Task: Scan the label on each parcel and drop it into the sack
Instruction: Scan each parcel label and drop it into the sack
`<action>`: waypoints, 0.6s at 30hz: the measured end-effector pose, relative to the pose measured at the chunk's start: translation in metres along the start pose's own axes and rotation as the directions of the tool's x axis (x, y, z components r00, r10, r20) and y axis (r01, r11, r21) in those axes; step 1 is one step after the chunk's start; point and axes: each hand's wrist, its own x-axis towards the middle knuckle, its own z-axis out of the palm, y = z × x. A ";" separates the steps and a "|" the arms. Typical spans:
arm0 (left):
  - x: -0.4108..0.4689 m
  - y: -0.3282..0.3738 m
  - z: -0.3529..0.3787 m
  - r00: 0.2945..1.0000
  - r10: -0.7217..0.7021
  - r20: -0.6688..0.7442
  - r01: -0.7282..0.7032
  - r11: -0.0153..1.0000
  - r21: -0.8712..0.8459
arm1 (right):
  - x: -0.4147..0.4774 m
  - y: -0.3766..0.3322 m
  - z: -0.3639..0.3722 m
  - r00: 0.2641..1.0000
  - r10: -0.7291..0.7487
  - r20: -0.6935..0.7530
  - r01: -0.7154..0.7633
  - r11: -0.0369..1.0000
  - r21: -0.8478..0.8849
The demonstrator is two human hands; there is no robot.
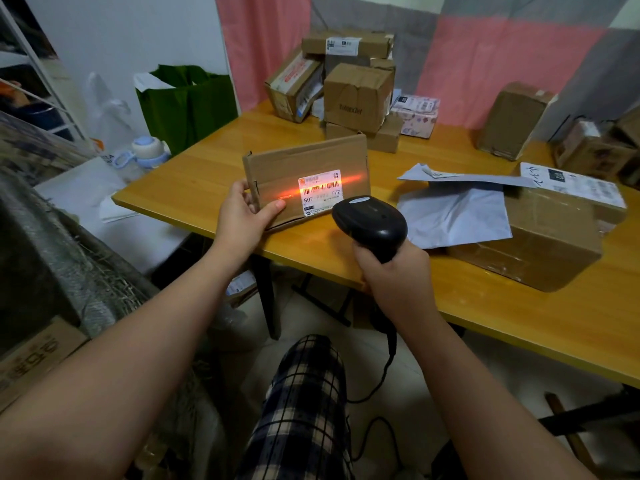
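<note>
Parcel [311,161], a flat brown cardboard box, stood on its long edge at the near edge of the wooden table [194,181] and tilted slightly back, white label [320,192] facing the camera. Gripped at its left end by the left hand [242,216], thumb laid across the front face, fingers curled round behind (only their tips showing past the end). Red scan line [349,178] across the barcode and on over the cardboard to both sides. Just right of the parcel and nearer the camera, a black handheld scanner [370,221], head aimed at the label, handle wrapped tight in the right hand [394,271]; black cable [384,372] hanging from the handle toward the floor. Farther back on the table, a pile of cardboard boxes [356,95] with a small pink patterned box [417,116] beside it. To the right, a large brown box [540,237] with a grey plastic mailer [450,213] lying partly against it. Beyond the table's left corner, a green bag [187,105] and a pale blue bottle [145,154]. At the far left, grey woven fabric [52,254] (whether the sack, cannot tell). Below, a knee in checked trousers [304,393].
</note>
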 end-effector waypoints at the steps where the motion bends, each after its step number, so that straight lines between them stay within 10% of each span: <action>1: 0.001 0.000 0.000 1.000 -0.002 -0.007 0.002 1.000 0.004 | -0.001 0.000 0.000 1.000 0.001 0.002 -0.001 1.000 -0.008; 18: -0.071 -0.001 -0.057 0.988 -0.013 -0.154 -0.034 0.953 -0.302 | -0.031 -0.024 0.030 0.989 -0.057 0.139 0.037 0.989 0.142</action>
